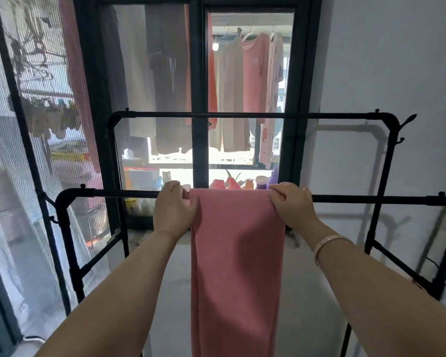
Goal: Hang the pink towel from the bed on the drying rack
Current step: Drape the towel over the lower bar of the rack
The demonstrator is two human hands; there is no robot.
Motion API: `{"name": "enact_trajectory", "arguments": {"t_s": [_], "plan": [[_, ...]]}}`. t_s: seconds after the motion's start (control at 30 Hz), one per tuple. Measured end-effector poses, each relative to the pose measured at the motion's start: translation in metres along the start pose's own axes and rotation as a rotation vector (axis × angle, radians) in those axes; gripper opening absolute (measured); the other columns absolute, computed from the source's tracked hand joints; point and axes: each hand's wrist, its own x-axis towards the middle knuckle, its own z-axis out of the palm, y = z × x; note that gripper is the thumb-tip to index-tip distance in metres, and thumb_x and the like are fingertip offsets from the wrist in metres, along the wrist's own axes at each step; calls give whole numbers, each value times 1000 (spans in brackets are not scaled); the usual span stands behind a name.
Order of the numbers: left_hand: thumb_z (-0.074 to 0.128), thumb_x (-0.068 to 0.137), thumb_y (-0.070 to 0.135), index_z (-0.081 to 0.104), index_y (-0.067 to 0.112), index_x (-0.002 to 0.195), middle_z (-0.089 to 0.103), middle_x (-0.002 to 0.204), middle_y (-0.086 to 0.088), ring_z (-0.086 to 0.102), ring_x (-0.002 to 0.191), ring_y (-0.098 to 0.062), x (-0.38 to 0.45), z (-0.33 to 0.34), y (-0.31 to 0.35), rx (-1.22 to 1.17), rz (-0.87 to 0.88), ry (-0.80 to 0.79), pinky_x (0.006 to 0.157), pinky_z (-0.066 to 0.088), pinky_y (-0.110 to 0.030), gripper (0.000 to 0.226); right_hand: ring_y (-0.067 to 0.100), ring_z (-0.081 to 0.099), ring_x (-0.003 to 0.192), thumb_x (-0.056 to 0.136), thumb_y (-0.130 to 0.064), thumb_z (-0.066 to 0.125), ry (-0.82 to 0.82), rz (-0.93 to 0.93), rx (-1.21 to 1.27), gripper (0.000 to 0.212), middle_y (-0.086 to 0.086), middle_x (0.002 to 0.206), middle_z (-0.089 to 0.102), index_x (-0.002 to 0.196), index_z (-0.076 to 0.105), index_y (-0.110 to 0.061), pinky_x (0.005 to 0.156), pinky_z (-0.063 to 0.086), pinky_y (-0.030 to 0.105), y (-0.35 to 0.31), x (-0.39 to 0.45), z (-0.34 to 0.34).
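The pink towel (237, 266) hangs draped over the near top bar of the black drying rack (113, 194), its long front half falling straight down toward me. My left hand (174, 208) pinches the towel's left edge at the bar. My right hand (292, 204) grips the right edge at the same height, a ring on one finger and a silver bracelet on the wrist. The towel's back half is hidden behind the front fold.
The rack's far bar (242, 115) runs higher, in front of a dark-framed window (200, 99) with clothes hanging outside. Bottles (260, 182) line the sill. A mesh screen door (23, 150) stands left; a white wall (397, 73) is right.
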Motion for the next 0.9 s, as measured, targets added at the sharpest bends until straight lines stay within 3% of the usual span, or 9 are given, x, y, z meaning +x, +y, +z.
{"name": "enact_trajectory", "arguments": {"t_s": [0.07,0.27,0.43,0.5,0.6,0.7,0.73,0.83,0.9], "plan": [[58,90,35,59,10,73,59,113,-7,53,109,-22,-1,2,0,-21,-11,-5,92,42,-33,30,20,53,115,95,-32,41,-13,-12,-48,33,0,119,65,115,66,-25,114,14,56,-1,-1,-1],[61,85,25,54,17,65,52,80,2,49,76,-17,8,-6,23,56,-13,90,73,41,-33,23,18,45,125,95,-35,44,-78,-33,-89,32,-4,130,59,123,60,-31,114,10,56,1,-1,-4],[52,95,31,48,21,76,57,73,3,55,71,-18,10,3,54,-308,-114,-127,61,42,-31,22,17,44,127,95,-39,43,-90,-11,-93,33,-8,133,57,123,59,-35,116,6,56,-1,-3,-6],[51,95,34,52,22,82,61,83,4,58,83,-18,7,8,58,-333,-64,-204,73,48,-33,18,18,40,130,92,-38,47,-78,-11,-92,33,-8,131,57,121,61,-34,116,7,56,-6,-3,-5],[45,96,28,55,27,93,64,102,7,57,100,-18,6,12,56,-325,-27,-314,91,47,-39,12,20,42,125,85,-38,59,27,-76,23,30,-3,125,59,113,67,-30,113,19,43,-31,-5,8],[39,88,8,52,30,97,65,105,9,60,100,-13,9,5,49,-393,-40,-373,86,47,-34,27,21,54,109,83,-34,64,33,-130,228,20,1,106,66,97,75,-25,102,38,41,-67,-9,31],[38,83,4,50,30,97,66,105,9,60,99,-12,11,1,45,-408,-45,-394,82,47,-32,32,21,55,108,83,-38,63,27,-122,242,18,0,101,67,92,75,-28,101,38,43,-78,-11,40],[39,76,-1,45,29,98,67,102,8,61,91,-9,16,-7,38,-399,-32,-438,68,43,-25,38,17,47,124,84,-58,53,34,-25,92,29,-6,110,66,86,71,-35,113,18,45,-96,-10,60],[39,76,-4,44,28,99,67,102,6,61,90,-6,15,-8,35,-408,-24,-449,68,43,-23,40,15,43,128,82,-62,52,48,25,32,32,-8,116,64,80,68,-35,114,8,42,-99,-7,68]]}}
